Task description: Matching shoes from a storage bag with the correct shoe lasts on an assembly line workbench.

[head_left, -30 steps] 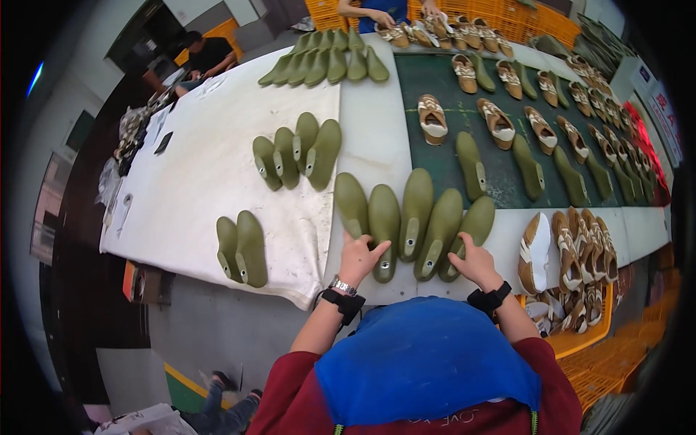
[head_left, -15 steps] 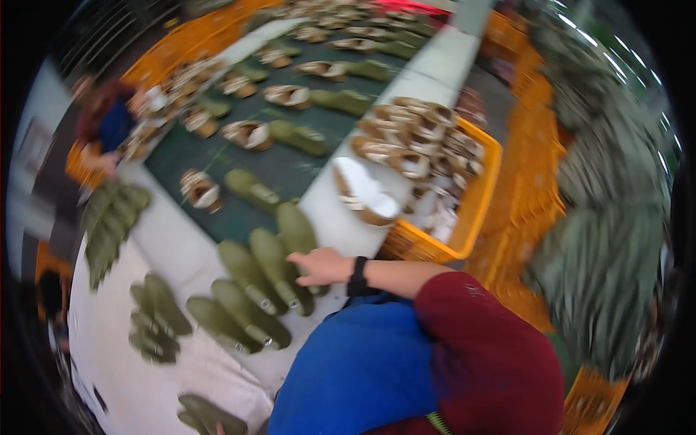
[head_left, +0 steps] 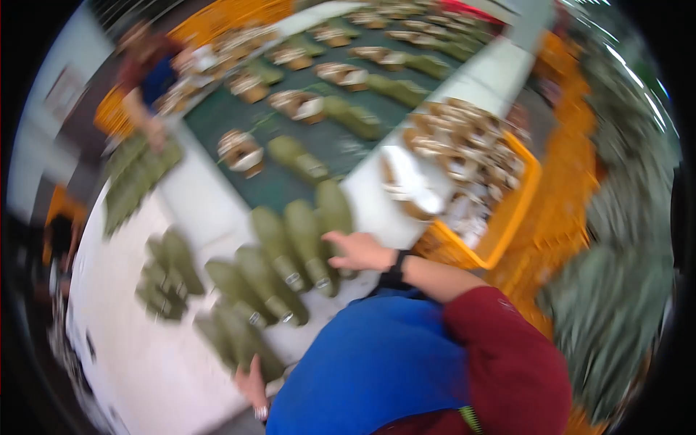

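Observation:
Several olive-green insoles, some with small white marks at the heel end, lie in an overlapping row on the white table. My right hand reaches over the row's right end, index finger and thumb apart. Its fingertips touch the rightmost insole, whose lower part is partly covered. Nearer to me, at lower left, my left hand is closed on the heel end of a small bunch of insoles. Those lie close to the row's near end. Another cluster of insoles rests farther left.
A dark green conveyor belt carries brown-and-white shoes beside insoles. At right stands an orange crate full of shoes, with a white-lined shoe beside it. A co-worker reaches toward more insoles at far left.
My left hand has come into view and moved forward with the bunch of insoles. The view has shifted, moving the scene rightward. My right hand stays at the same insole; the co-worker's arm reaches forward.

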Action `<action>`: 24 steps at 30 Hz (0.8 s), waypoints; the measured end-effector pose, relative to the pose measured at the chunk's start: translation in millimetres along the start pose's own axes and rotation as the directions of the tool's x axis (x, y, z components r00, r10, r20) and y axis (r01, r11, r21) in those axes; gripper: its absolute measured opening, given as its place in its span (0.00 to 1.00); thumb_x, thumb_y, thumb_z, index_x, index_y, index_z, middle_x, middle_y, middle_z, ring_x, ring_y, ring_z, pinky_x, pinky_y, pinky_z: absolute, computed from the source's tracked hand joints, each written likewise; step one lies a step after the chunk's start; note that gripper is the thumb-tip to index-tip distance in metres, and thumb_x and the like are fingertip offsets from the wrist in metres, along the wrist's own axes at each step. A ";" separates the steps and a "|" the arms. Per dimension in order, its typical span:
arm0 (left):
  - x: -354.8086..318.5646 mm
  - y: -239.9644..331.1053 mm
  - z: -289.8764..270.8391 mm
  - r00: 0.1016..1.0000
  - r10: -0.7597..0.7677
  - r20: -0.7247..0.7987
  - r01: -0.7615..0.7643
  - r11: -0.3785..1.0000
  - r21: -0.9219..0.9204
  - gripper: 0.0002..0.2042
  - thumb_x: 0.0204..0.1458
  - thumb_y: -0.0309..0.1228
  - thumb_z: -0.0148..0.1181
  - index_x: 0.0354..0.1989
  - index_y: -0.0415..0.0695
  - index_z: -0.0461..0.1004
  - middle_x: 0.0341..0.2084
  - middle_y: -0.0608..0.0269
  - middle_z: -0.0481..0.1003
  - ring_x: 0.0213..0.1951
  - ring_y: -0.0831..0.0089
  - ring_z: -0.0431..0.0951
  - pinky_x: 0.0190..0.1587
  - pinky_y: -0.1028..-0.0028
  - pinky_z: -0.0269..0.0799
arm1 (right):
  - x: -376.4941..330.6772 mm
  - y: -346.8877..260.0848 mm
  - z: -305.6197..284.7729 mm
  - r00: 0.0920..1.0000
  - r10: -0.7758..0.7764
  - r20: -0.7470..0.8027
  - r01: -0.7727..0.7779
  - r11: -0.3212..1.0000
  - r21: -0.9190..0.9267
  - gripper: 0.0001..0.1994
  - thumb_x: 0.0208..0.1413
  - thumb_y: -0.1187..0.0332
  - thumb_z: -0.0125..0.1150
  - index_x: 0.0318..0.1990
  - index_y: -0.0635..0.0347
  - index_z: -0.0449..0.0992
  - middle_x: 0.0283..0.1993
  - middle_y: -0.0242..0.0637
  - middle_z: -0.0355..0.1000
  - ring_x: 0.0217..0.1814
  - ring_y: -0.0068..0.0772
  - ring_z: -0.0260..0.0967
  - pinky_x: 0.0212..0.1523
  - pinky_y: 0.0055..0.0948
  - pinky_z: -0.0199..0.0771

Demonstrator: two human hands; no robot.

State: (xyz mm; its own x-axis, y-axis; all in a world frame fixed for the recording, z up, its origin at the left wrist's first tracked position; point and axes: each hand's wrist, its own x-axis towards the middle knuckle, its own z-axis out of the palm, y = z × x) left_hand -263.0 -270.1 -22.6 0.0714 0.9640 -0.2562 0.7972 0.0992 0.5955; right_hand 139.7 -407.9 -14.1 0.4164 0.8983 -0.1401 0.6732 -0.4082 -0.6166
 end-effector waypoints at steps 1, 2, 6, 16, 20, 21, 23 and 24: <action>-9.1 30.8 4.7 1.000 -0.001 0.019 0.001 1.000 0.005 0.24 0.41 0.45 0.65 0.39 0.35 0.76 0.34 0.48 0.77 0.38 0.57 0.76 0.44 0.64 0.69 | 0.5 -0.1 -3.8 0.999 0.030 0.030 -0.031 0.999 0.014 0.30 0.46 0.53 0.59 0.55 0.52 0.61 0.32 0.52 0.73 0.35 0.54 0.71 0.36 0.47 0.71; -16.4 56.5 5.4 0.999 -0.011 -0.041 0.013 0.999 0.048 0.24 0.40 0.47 0.65 0.37 0.36 0.76 0.33 0.48 0.77 0.38 0.56 0.76 0.43 0.64 0.69 | -0.1 -5.9 -10.5 0.998 0.043 0.041 -0.040 0.998 -0.051 0.29 0.47 0.52 0.59 0.56 0.51 0.60 0.32 0.51 0.73 0.35 0.54 0.72 0.35 0.46 0.71; 1.1 55.2 21.8 0.992 0.072 -0.106 -0.062 0.994 0.095 0.23 0.39 0.49 0.65 0.32 0.37 0.76 0.38 0.32 0.68 0.45 0.42 0.66 0.48 0.59 0.66 | -5.2 5.6 -9.2 0.996 0.084 -0.016 -0.085 0.993 -0.080 0.27 0.47 0.52 0.58 0.55 0.44 0.61 0.28 0.51 0.73 0.33 0.55 0.72 0.34 0.46 0.71; 148.3 50.6 -54.0 0.871 0.485 0.077 -0.488 0.873 0.020 0.33 0.44 0.44 0.64 0.57 0.41 0.62 0.55 0.26 0.54 0.57 0.37 0.57 0.58 0.57 0.58 | -9.4 1.7 -9.1 0.997 0.073 0.003 -0.072 0.992 -0.099 0.26 0.46 0.53 0.60 0.53 0.45 0.62 0.25 0.51 0.72 0.30 0.56 0.72 0.32 0.46 0.71; 230.7 92.6 -50.6 0.928 0.346 0.138 -0.369 0.903 0.222 0.47 0.34 0.52 0.69 0.64 0.48 0.52 0.59 0.27 0.48 0.61 0.38 0.52 0.61 0.56 0.55 | -9.2 4.3 -9.1 0.995 0.097 -0.033 -0.100 0.988 -0.118 0.26 0.46 0.53 0.59 0.53 0.47 0.62 0.25 0.50 0.72 0.30 0.55 0.72 0.32 0.46 0.71; 248.4 91.2 -45.0 0.945 0.279 0.172 -0.320 0.901 0.292 0.53 0.29 0.55 0.70 0.66 0.50 0.49 0.62 0.27 0.42 0.63 0.38 0.48 0.62 0.57 0.53 | -8.6 3.4 -8.7 0.995 0.095 -0.033 -0.098 0.988 -0.118 0.26 0.46 0.53 0.59 0.53 0.47 0.63 0.24 0.50 0.72 0.30 0.54 0.72 0.32 0.46 0.71; 277.6 79.4 -27.9 0.959 0.200 0.200 -0.256 0.914 0.313 0.54 0.25 0.57 0.70 0.65 0.50 0.52 0.62 0.28 0.38 0.64 0.38 0.45 0.64 0.61 0.49 | -5.2 -5.4 -9.9 0.991 0.131 -0.033 -0.134 0.984 -0.117 0.26 0.46 0.53 0.59 0.53 0.46 0.63 0.24 0.49 0.72 0.29 0.54 0.72 0.32 0.45 0.71; 291.3 68.5 -22.2 0.969 0.170 0.178 -0.225 0.906 0.359 0.51 0.25 0.57 0.69 0.62 0.46 0.57 0.61 0.27 0.43 0.64 0.39 0.45 0.65 0.62 0.48 | -4.2 -11.8 -9.4 0.991 0.130 0.015 -0.127 0.984 -0.123 0.26 0.46 0.52 0.59 0.53 0.46 0.63 0.23 0.48 0.72 0.29 0.54 0.72 0.32 0.45 0.71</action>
State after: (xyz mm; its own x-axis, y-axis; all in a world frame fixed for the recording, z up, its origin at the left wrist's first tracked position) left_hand -201.0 22.9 -39.6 0.3118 0.9071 -0.2826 0.9213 -0.2160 0.3232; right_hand 135.7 -408.4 1.0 0.4910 0.8400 -0.2306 0.6848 -0.5359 -0.4938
